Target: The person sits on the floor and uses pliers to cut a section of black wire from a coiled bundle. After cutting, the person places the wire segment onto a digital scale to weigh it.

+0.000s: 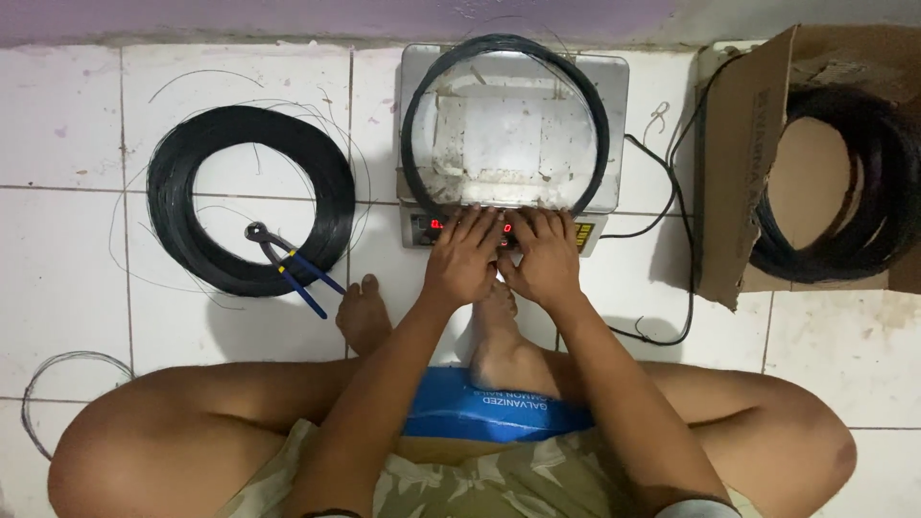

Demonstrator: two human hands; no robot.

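A thin coil of black wire (413, 144) lies on the platform of a grey electronic scale (614, 82) on the tiled floor. My left hand (465, 257) and my right hand (544, 257) rest side by side, fingers spread, on the front panel of the scale, covering most of its red display. The fingertips touch the near edge of the coil. Neither hand holds anything.
A thick black wire coil (187, 158) lies at left with blue-handled pincers (288, 264) on its near rim. A cardboard box (734, 153) at right holds more black coils (887, 192). A black cable (683, 240) runs from the scale. A loose wire loop (43, 374) lies near my knee.
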